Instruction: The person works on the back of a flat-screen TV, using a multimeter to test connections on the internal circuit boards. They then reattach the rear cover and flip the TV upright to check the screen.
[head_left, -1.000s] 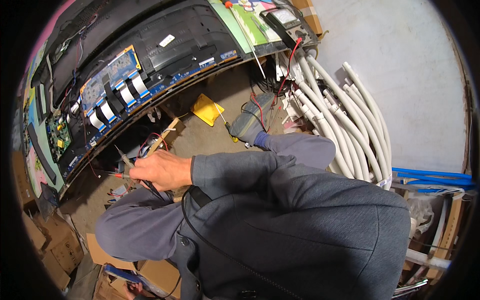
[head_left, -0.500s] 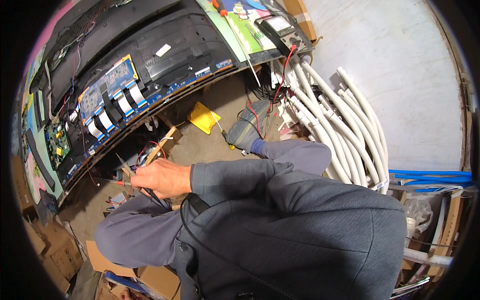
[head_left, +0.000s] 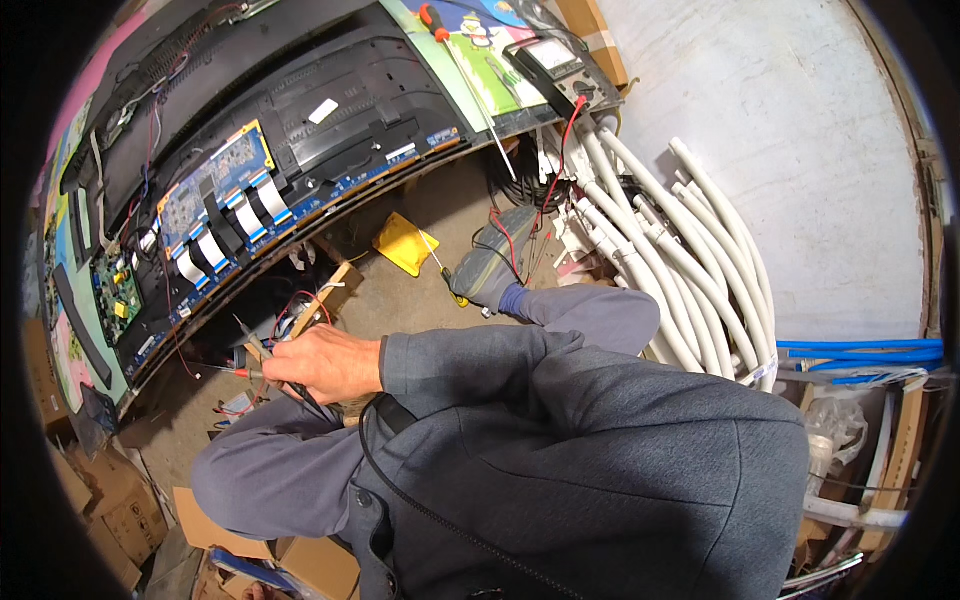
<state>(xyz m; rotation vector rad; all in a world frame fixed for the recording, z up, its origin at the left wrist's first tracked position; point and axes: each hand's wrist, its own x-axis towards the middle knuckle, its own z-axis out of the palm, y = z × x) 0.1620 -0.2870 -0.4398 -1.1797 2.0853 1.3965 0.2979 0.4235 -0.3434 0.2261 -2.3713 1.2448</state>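
Head view: likely left hand (head_left: 258,592) down to a sliver at 7 o'clock, grip can't tell; right hand (head_left: 320,362) still holding probes (head_left: 255,343) at 9, tips off board (head_left: 225,165) at 10, no contact.

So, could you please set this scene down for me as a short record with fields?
Right hand: closed around a slim grey probe and a red probe
Left hand: seemingly the sliver at the lower edge; state unclear
Upper left: black panel with a blue circuit board and white ribbon cables
Top centre: red-handled screwdriver; meter with a red lead plugged in
Floor: yellow piece near a grey shoe
Right side: bundle of white tubes
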